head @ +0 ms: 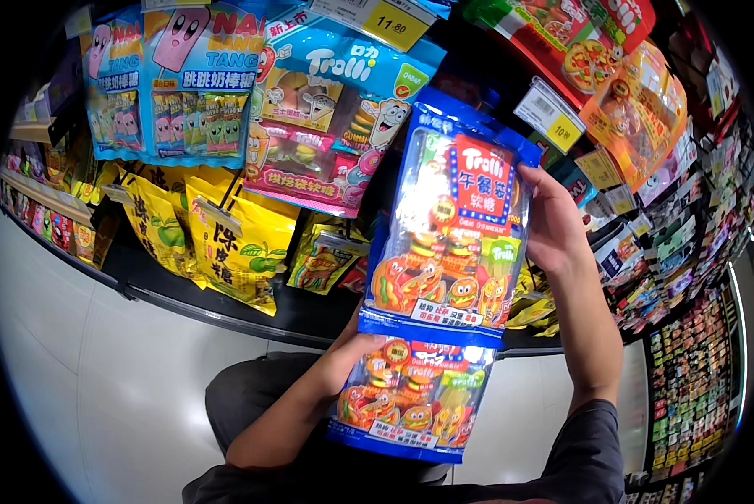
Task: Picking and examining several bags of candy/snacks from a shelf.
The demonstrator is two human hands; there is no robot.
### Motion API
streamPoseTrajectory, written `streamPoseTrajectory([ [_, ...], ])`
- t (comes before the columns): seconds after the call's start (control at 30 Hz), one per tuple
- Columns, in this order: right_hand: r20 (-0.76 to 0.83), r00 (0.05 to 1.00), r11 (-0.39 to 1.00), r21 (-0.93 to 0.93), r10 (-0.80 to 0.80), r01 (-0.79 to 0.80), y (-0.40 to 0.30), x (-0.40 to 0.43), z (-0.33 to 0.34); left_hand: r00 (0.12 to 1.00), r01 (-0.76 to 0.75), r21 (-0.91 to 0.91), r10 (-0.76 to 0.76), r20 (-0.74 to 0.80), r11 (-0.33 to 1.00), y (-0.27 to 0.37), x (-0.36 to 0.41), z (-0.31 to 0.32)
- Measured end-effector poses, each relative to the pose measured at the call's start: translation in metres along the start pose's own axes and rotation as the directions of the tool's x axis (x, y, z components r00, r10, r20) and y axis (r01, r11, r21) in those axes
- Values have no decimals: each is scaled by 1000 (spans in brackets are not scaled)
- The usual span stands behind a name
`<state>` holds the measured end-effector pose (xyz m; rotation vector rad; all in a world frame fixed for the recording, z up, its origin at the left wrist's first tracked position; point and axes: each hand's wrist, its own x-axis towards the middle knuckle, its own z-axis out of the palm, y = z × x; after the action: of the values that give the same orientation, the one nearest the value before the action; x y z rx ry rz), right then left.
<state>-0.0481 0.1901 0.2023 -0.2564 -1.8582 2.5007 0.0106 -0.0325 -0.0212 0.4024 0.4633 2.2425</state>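
My right hand (pixel 554 220) grips the upper right edge of a blue-trimmed Trolli gummy candy bag (pixel 446 252), its thumb on the front. This bag is tilted and shows cartoon burgers and hot dogs behind clear plastic. A second, matching Trolli bag (pixel 415 403) lies lower, over my lap, with its top covered by the first. My left hand (pixel 345 365) holds that lower bag at its upper left edge, thumb on the front; the fingers are hidden behind. Past the upper bag's left side hangs a light-blue and pink Trolli bag (pixel 326 120).
Blue popping-candy bags (pixel 194 88) and yellow candy bags (pixel 235 246) hang on hooks at left. Red-green (pixel 559 44) and orange (pixel 635 120) candy bags hang at upper right, by price tags (pixel 550 113). The black shelf edge (pixel 226 320) runs above the tiled floor (pixel 138 378).
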Motion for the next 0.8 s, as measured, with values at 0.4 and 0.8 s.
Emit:
streamPoseTrajectory([
  [0.4,-44,930,922,-161,-364,353,4,19,9,940,341,-293,-324,106,893,-29,11,-14],
  [0.8,-84,817,806,-253,-570,536,-4,28,2,941,312,-79,-297,161,947,-34,14,-19],
])
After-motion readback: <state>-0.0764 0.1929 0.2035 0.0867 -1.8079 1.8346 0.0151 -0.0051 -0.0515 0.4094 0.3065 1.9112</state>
